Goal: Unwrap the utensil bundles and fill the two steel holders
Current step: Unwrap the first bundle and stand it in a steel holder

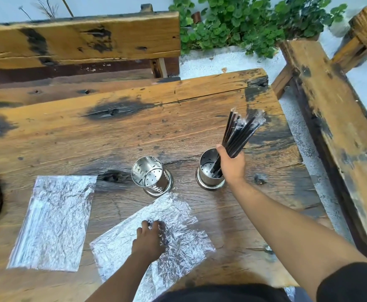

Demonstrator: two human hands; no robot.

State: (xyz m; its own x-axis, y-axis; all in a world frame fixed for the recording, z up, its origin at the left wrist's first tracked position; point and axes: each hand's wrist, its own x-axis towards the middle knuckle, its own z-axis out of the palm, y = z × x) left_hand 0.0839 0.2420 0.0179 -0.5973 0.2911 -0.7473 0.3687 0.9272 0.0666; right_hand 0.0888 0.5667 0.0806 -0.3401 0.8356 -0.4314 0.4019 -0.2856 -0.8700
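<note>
While the left hand (151, 237) pressed flat and empty on the opened foil (154, 240) on the counter (69, 136), the right hand's (232, 164) fingers (221, 151) gripped the stiff, light, probably slippery chopsticks (238, 134) mid-length, lower ends inside the right steel holder (207, 171).

Wooden table (178, 118) carries two steel holders (151, 175); two foil sheets (54, 221)
</note>
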